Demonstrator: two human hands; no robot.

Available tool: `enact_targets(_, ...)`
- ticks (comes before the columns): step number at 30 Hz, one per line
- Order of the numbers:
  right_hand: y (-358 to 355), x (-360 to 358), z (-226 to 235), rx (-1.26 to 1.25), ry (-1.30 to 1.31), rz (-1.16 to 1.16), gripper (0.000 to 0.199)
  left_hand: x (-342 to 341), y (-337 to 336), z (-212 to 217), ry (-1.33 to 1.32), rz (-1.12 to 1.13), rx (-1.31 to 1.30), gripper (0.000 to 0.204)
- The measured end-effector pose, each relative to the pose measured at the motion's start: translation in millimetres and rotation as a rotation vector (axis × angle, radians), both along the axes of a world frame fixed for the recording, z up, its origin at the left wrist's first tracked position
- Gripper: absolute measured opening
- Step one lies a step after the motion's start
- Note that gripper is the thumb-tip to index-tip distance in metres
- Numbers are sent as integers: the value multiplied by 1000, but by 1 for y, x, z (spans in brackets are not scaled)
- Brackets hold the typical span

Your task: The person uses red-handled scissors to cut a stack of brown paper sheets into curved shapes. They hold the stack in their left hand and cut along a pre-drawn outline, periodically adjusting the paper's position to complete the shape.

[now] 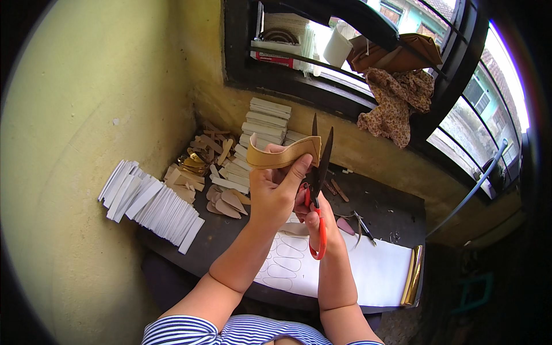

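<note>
My left hand [271, 192] pinches a curved tan strip [282, 159] of leather-like material between thumb and fingers, raised above the table. A thin dark line runs along the strip. My right hand [329, 221] is closed round the red handles of a pair of scissors [325, 167]. Their dark blades point upward and stand apart at the strip's right end, one blade partly hidden behind it. Below my hands lies white paper [368, 270] with several drawn oval outlines, partly covered by my forearms.
On the dark table [397, 213] stand stacks of white strips [167, 210] at the left and more stacks [267, 118] by the wall. Tan sole-shaped pieces [227, 202] lie between them. Small pliers-like tool [363, 227] and gold roll [411, 276] are right. Cloth [397, 100] hangs at the barred window.
</note>
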State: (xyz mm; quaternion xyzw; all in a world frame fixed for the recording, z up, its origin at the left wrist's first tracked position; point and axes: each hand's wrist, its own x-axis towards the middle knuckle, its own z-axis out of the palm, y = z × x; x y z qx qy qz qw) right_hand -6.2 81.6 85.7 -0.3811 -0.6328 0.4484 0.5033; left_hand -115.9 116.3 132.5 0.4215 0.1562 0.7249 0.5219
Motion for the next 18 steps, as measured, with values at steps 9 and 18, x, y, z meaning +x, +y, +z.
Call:
enact_targets(9, 1, -2, 0, -23, 14, -25, 74, -2, 2, 0, 1, -1, 2, 13)
enact_targets(18, 1, -3, -4, -42, 12, -47, 68, -3, 5, -3, 1, 14, 8, 12)
